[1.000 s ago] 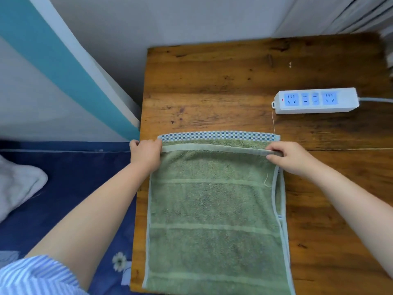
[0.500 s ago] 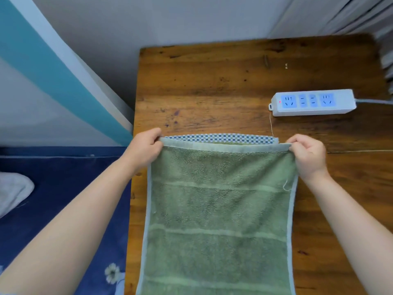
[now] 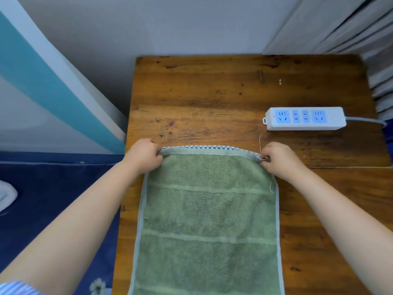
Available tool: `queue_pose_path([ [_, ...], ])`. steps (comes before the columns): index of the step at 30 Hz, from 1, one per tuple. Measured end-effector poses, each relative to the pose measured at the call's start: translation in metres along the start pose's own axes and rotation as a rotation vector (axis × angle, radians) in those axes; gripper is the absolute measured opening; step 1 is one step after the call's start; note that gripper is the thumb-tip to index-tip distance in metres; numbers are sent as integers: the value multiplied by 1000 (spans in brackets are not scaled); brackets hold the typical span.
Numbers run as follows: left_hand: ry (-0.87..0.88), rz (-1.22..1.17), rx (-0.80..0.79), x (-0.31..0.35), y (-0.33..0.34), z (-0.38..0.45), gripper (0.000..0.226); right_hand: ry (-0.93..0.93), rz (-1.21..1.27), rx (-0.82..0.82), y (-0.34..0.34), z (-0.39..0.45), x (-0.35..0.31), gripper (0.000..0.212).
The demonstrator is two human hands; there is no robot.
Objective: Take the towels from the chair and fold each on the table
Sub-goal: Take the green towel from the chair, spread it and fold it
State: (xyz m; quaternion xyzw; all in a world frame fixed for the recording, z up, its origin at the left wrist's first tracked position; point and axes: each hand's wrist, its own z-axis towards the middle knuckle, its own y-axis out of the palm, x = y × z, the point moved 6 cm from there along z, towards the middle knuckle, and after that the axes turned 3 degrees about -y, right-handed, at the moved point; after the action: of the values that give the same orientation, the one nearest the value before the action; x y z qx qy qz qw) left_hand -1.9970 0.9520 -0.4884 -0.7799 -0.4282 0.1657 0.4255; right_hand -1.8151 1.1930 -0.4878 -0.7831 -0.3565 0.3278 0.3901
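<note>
A green towel (image 3: 208,220) with pale stripes lies lengthwise on the wooden table (image 3: 212,99), folded double so its blue-checked lower edge peeks out along the far end. My left hand (image 3: 142,156) pinches the far left corner of the towel. My right hand (image 3: 276,159) pinches the far right corner, fingers curled over both layers. The near end of the towel runs out of the frame at the bottom. No chair is in view.
A white power strip (image 3: 304,118) with blue sockets lies on the table just beyond my right hand, its cable running off to the right. A dark blue bedsheet (image 3: 53,199) and a white cloth (image 3: 6,196) are at the left. A wall stands behind.
Both hands shifted the top layer's far edge up toward the checked edge and drew the corners slightly inward. My right hand went from lying flat on the edge to pinching the corner.
</note>
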Motion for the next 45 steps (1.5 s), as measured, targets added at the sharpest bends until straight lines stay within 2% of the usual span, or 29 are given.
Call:
queue_pose_path([
  [2, -37, -21, -45, -6, -4, -3, 25, -4, -44, -79, -5, -1, 0, 17],
  [4, -66, -64, -62, -12, -10, -8, 34, -38, -70, -118, -13, -3, -3, 13],
  [6, -76, -130, -55, -19, -15, -15, 41, -89, -36, -133, -23, -7, -5, 5],
  [7, -74, -167, -42, -22, -18, -19, 42, -103, 1, -140, -29, -12, -5, 9],
  [11, -51, -464, 134, -31, -42, -48, 15, -89, 178, -113, -55, -40, -5, 22],
  [13, -29, -523, 179, -33, -52, -63, 7, -92, 199, -91, -65, -55, -7, 26],
  [14, -12, -519, 193, -32, -57, -73, 7, -95, 200, -73, -70, -65, -9, 27],
  [16, 32, -484, 188, -30, -64, -90, 25, -106, 208, -34, -79, -83, -13, 27],
  [17, 53, -438, 167, -29, -65, -97, 23, -105, 220, -18, -82, -92, -16, 29],
  [19, 96, -260, 113, -20, -67, -115, 13, -114, 234, 38, -90, -109, -24, 32],
  [21, 126, -26, 91, -10, -70, -134, 18, -128, 219, 105, -97, -128, -34, 28],
  [24, 120, 96, 285, 1, -98, -169, 20, -132, 74, 149, -109, -154, -47, 10],
  [25, 86, 64, 398, 1, -113, -181, 22, -119, -4, 179, -117, -161, -51, 12],
  [26, 56, -26, 555, -1, -130, -196, 25, -126, -51, 294, -129, -171, -57, 16],
  [29, 33, -407, 1028, -5, -178, -255, 37, -233, -26, 935, -185, -220, -74, 30],
  [30, 63, -484, 1128, -4, -190, -274, 40, -262, -25, 1145, -203, -243, -79, 32],
  [31, 70, -522, 1146, -3, -195, -285, 42, -274, -14, 1277, -211, -259, -82, 32],
  [32, 78, -481, 1126, -2, -201, -297, 43, -252, -9, 1302, -220, -270, -88, 31],
  [33, 34, -361, 1032, 1, -201, -294, 41, -221, -2, 1235, -222, -266, -89, 30],
  [35, -85, -90, 844, -2, -199, -292, 31, -138, -121, 930, -217, -251, -93, 25],
  [36, -119, -16, 815, -5, -198, -295, 31, -132, -162, 851, -213, -252, -94, 23],
  [37, -145, 22, 813, -9, -199, -299, 31, -156, -159, 869, -214, -256, -97, 22],
  [39, -80, 12, 975, -14, -208, -310, 29, -227, -106, 1080, -228, -277, -104, 23],
  [41, 97, 33, 1254, -13, -218, -327, 25, -220, 0, 1295, -238, -300, -103, 25],
  [43, 217, 156, 1385, -15, -219, -337, 21, -211, 64, 1311, -240, -306, -104, 29],
  [45, 281, 259, 1372, -19, -210, -334, 16, -241, 23, 1187, -235, -298, -105, 32],
])
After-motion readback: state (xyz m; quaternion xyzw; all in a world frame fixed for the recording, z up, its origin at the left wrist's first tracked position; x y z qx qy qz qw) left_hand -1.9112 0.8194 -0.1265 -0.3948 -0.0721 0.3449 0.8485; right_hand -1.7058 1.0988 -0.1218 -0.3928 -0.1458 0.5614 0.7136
